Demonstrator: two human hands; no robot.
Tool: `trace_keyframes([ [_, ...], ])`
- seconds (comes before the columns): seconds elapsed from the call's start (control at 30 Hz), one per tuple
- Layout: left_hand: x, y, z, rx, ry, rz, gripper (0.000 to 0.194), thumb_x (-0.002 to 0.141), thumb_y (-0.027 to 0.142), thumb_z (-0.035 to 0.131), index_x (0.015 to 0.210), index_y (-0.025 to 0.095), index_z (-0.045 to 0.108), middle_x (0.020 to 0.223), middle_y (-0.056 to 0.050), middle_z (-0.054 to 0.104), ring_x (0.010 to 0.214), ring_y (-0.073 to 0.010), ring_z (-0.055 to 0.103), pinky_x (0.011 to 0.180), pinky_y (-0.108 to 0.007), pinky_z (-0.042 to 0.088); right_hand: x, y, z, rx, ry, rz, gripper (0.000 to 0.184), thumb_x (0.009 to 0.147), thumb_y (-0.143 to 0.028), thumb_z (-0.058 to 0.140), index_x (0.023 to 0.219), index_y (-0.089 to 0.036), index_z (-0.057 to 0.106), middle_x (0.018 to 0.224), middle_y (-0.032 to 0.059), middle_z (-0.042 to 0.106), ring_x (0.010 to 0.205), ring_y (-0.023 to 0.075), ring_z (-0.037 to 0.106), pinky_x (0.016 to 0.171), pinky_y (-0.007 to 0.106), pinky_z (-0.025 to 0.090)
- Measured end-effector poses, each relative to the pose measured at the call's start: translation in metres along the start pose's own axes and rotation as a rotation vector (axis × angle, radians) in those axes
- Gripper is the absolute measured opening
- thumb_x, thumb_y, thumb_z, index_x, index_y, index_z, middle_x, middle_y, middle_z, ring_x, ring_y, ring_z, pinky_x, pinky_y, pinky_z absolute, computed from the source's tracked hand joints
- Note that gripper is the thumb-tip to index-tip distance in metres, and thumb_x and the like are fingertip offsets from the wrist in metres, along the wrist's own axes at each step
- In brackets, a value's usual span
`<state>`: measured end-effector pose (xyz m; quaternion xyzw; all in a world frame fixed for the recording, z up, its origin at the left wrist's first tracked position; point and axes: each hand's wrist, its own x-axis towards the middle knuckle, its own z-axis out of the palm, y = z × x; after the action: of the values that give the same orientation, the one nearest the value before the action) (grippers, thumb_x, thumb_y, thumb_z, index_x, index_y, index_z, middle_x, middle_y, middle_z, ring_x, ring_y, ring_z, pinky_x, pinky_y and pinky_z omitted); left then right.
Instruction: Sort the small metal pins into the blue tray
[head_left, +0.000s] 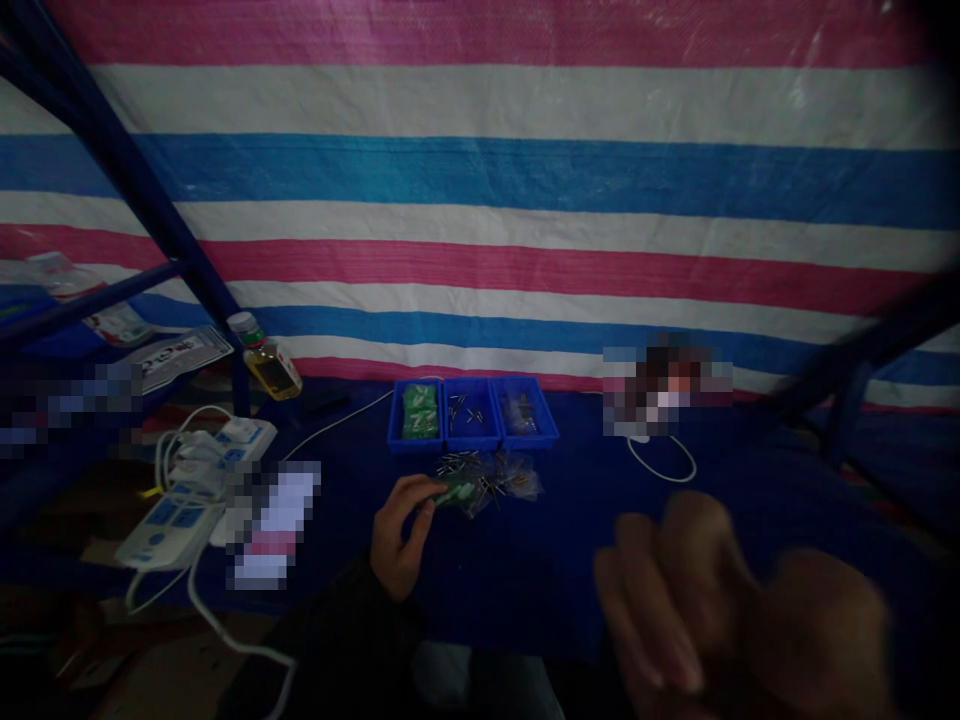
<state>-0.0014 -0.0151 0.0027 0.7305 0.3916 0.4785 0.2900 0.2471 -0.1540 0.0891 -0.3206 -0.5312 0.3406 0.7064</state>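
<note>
My left hand (401, 535) reaches over the dark blue tabletop, thumb and fingertips closed at the edge of a small green packet (459, 492). Beside that packet lie clear plastic bags (521, 475) and a loose pile of short, thin metal pins (457, 462). My right hand (675, 590) is raised close to the camera at the lower right, blurred, with its fingers curled in. Whatever it may hold is hidden. Behind the pile stand three joined blue trays (472, 443): green packets in the left one, a few pins in the middle, clear bags in the right.
To the left are power strips (161, 520) with white cables, a pixelated phone-like object (277, 525) and a bottle of yellow liquid (271, 370). A blurred-out item (667, 385) and a looped white cable (694, 465) lie right. Blue metal frame bars (142, 170) and striped sheeting (480, 170) enclose the table.
</note>
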Motion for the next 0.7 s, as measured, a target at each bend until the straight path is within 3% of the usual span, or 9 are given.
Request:
trace_keyframes([
  [0.07, 0.000, 0.000, 0.000, 0.000, -0.017, 0.006, 0.029, 0.098, 0.014, 0.051, 0.118, 0.022, 0.071, 0.119, -0.010, 0.065, 0.110, -0.0237, 0.064, 0.090, -0.035, 0.051, 0.027, 0.010, 0.025, 0.141, 0.015, 0.062, 0.036, 0.077, -0.018, 0.088, 0.095, -0.032, 0.059, 0.090, 0.0001, 0.061, 0.062, 0.0121, 0.060, 0.052, 0.025, 0.051],
  [0.17, 0.000, -0.002, 0.001, 0.002, -0.003, 0.001, 0.031, 0.097, 0.013, 0.052, 0.119, 0.023, 0.072, 0.116, -0.009, 0.067, 0.111, -0.0239, 0.064, 0.092, -0.035, 0.051, 0.047, 0.037, 0.052, 0.212, 0.004, 0.189, 0.034, 0.076, -0.014, 0.087, 0.088, -0.026, 0.057, 0.081, -0.0038, 0.057, 0.064, 0.0116, 0.061, 0.055, 0.024, 0.051],
  [0.23, 0.000, -0.005, 0.002, 0.007, 0.021, -0.015, 0.031, 0.095, 0.011, 0.054, 0.116, 0.024, 0.073, 0.114, -0.008, 0.069, 0.109, -0.0234, 0.065, 0.091, -0.035, 0.051, 0.046, 0.062, 0.056, 0.115, 0.009, 0.266, 0.028, 0.079, -0.020, 0.084, 0.083, -0.023, 0.057, 0.075, -0.0035, 0.060, 0.062, 0.0124, 0.062, 0.053, 0.023, 0.049],
  [0.33, 0.000, -0.008, 0.002, 0.011, 0.053, -0.022, 0.028, 0.094, 0.011, 0.057, 0.111, 0.023, 0.075, 0.110, -0.008, 0.070, 0.101, -0.0226, 0.067, 0.085, -0.033, 0.052, 0.033, 0.102, 0.053, -0.153, 0.122, 0.337, 0.014, 0.095, -0.030, 0.068, 0.088, -0.022, 0.058, 0.050, -0.0100, 0.048, 0.036, 0.0085, 0.044, 0.037, 0.020, 0.031],
  [0.4, 0.001, -0.007, 0.001, 0.004, 0.062, 0.011, 0.024, 0.092, 0.012, 0.060, 0.106, 0.023, 0.076, 0.102, -0.007, 0.071, 0.099, -0.0233, 0.065, 0.082, -0.034, 0.052, 0.025, 0.123, 0.050, -0.387, 0.178, 0.232, 0.014, 0.094, -0.029, 0.067, 0.086, -0.021, 0.059, 0.061, -0.0050, 0.058, 0.050, 0.0111, 0.055, 0.048, 0.022, 0.041],
  [0.5, 0.002, -0.004, 0.000, 0.011, 0.067, 0.096, 0.017, 0.092, 0.014, 0.063, 0.097, 0.023, 0.077, 0.088, -0.006, 0.071, 0.093, -0.0235, 0.062, 0.081, -0.035, 0.051, 0.018, 0.139, 0.053, -0.569, 0.088, 0.052, 0.009, 0.098, -0.023, 0.057, 0.092, -0.021, 0.063, 0.080, 0.0015, 0.067, 0.072, 0.0165, 0.066, 0.069, 0.028, 0.051],
  [0.6, 0.004, 0.001, -0.002, 0.068, 0.085, 0.136, 0.015, 0.092, 0.017, 0.065, 0.094, 0.023, 0.079, 0.088, -0.006, 0.066, 0.090, -0.0224, 0.060, 0.080, -0.035, 0.050, 0.016, 0.141, 0.058, -0.620, -0.021, -0.039, 0.017, 0.100, -0.017, 0.051, 0.106, -0.022, 0.066, 0.101, 0.0066, 0.069, 0.095, 0.0208, 0.067, 0.086, 0.034, 0.053],
  [0.7, 0.004, 0.004, -0.003, 0.092, 0.094, 0.135, 0.015, 0.093, 0.019, 0.065, 0.092, 0.023, 0.079, 0.095, -0.007, 0.062, 0.093, -0.0222, 0.060, 0.080, -0.035, 0.051, 0.015, 0.138, 0.061, -0.663, -0.102, -0.063, 0.019, 0.098, -0.018, 0.056, 0.113, -0.022, 0.066, 0.112, 0.0086, 0.067, 0.106, 0.0237, 0.064, 0.093, 0.039, 0.053],
])
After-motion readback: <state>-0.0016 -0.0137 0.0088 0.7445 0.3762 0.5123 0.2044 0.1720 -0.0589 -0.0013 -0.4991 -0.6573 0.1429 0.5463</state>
